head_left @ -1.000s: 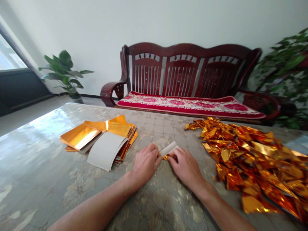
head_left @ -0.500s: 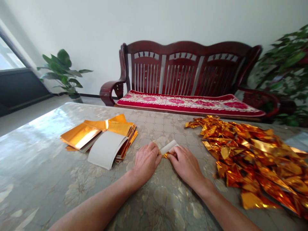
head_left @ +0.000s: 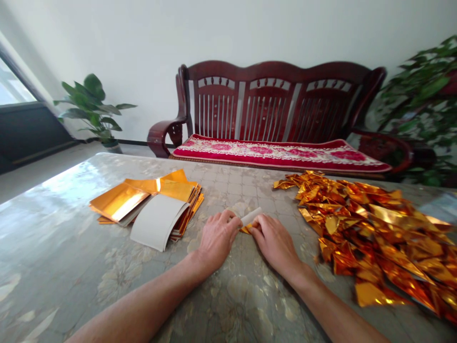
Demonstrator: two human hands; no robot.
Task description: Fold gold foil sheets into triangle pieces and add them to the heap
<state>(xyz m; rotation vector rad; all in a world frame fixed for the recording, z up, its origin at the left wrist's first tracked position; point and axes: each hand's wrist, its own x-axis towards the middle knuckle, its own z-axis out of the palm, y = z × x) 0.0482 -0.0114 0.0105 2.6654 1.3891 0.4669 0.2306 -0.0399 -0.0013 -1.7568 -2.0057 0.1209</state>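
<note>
Both hands meet over one small sheet of gold foil paper (head_left: pixel 249 219) lying on the table, its white back showing. My left hand (head_left: pixel 217 239) pinches the sheet's left end with curled fingers. My right hand (head_left: pixel 274 243) presses and grips the right end, fingers bent over the fold. To the left lies a stack of flat gold sheets (head_left: pixel 146 205), one turned white side up. A big heap of folded gold pieces (head_left: pixel 371 228) spreads to the right of my right hand.
The table (head_left: pixel 71 247) has a glossy, flower-patterned cover. Behind it stands a dark red wooden bench (head_left: pixel 278 109) with a red cushion. A potted plant (head_left: pixel 93 107) is at the back left and leafy plants (head_left: pixel 424 105) at the right.
My fingers have closed further over the sheet, so less of its white side shows. The hands have shifted slightly away from me.
</note>
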